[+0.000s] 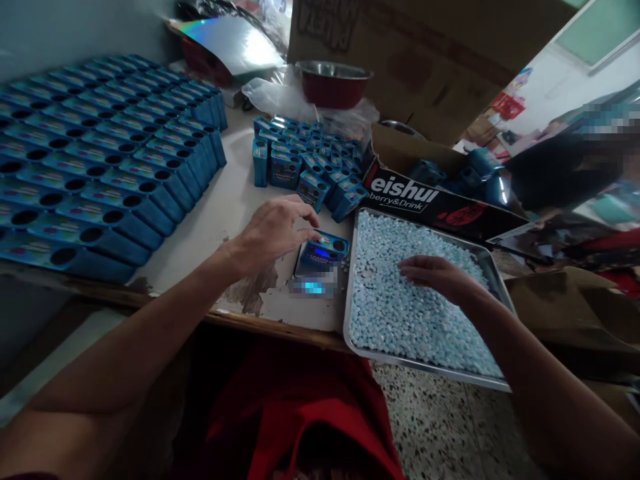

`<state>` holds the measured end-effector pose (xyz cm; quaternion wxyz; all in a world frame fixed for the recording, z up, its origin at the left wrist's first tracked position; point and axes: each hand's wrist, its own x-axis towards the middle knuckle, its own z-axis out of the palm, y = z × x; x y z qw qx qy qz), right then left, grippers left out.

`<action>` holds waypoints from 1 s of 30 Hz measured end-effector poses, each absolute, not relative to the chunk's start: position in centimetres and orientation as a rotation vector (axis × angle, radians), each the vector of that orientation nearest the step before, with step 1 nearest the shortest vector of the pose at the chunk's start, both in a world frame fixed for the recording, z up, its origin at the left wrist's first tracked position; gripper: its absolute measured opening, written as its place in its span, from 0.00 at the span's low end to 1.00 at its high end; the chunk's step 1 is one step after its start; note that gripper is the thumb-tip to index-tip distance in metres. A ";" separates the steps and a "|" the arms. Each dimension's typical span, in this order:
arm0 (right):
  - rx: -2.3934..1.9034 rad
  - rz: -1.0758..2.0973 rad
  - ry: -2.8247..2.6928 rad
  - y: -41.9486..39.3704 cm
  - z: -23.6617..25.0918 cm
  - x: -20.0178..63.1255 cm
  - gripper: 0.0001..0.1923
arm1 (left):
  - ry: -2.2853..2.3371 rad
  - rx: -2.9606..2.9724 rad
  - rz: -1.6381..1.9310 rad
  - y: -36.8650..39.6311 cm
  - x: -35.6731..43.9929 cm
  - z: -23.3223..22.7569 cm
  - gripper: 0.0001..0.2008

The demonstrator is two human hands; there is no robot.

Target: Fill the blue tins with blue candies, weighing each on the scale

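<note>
My left hand (280,230) is at a small blue carton (325,250), with thumb and forefinger apart and the thumb at the carton's top left edge. That carton stands on a small scale (313,270) whose lit display is blurred out. On the right, my right hand (433,275) is low over a metal tray (425,369) spread with small pale blue candies (400,320). Its fingers are drawn together and point left; whatever is under them is hidden.
Rows of blue cartons (125,153) with round holes fill the table's left side. More blue cartons (300,157) cluster behind the scale. A printed cardboard box (450,207) holds blue packs behind the tray. A red bowl (334,87) stands farther back. Someone's dark sleeve (540,160) is at right.
</note>
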<state>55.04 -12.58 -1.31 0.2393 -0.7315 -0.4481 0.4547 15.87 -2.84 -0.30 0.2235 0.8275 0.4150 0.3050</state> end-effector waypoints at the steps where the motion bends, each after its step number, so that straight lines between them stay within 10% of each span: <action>1: -2.027 1.252 -1.321 -13.0 -1.7 55.7 0.30 | 1.129 2.324 0.818 -2.6 16.4 -0.3 0.09; 22: -2.131 0.484 -2.500 -13.2 -4.1 51.6 0.13 | 1.086 2.345 0.736 -2.6 19.2 1.2 0.15; 30: -1.954 1.165 -1.790 -11.1 -1.4 51.7 0.08 | 1.406 2.180 0.785 -2.3 12.9 0.3 0.15</action>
